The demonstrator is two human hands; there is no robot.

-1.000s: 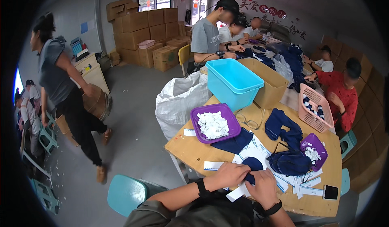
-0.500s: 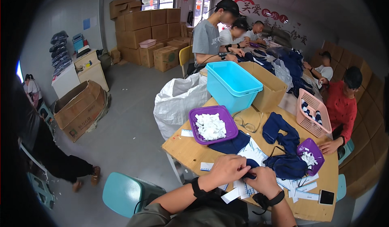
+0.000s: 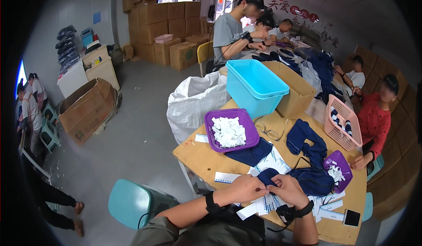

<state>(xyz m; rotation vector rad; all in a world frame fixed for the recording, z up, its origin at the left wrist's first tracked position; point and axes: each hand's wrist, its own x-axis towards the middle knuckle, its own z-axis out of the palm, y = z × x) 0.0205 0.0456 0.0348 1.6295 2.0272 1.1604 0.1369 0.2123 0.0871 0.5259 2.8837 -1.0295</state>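
Between my hands, above the near edge of the wooden table (image 3: 193, 151), is a small folded piece of navy cloth (image 3: 267, 174). The fingers of my left hand (image 3: 247, 189) are closed at its left end. My right hand (image 3: 288, 190) pinches it from the right, thumb toward the left hand. Fingers hide part of the cloth. White paper strips with blue edges (image 3: 247, 211) lie under and around my hands. More navy cloth (image 3: 313, 181) with a dark cord lies just right of my right hand. Beyond my left hand, a flat navy piece (image 3: 250, 154) rests partly under a purple tray (image 3: 210, 136).
White tags (image 3: 228, 131) fill the purple tray; a smaller purple basket (image 3: 348, 169) holds others. Eyeglasses (image 3: 273, 134), a blue bin (image 3: 255, 87), a carton (image 3: 301, 97) and a pink basket (image 3: 345, 137) stand beyond. A green stool (image 3: 127, 204) is at left. Co-workers sit around the table.
The navy cloth now shows more of its flat face above my fingers, and both hands remain on it. A person at left has walked farther toward the lower left edge.
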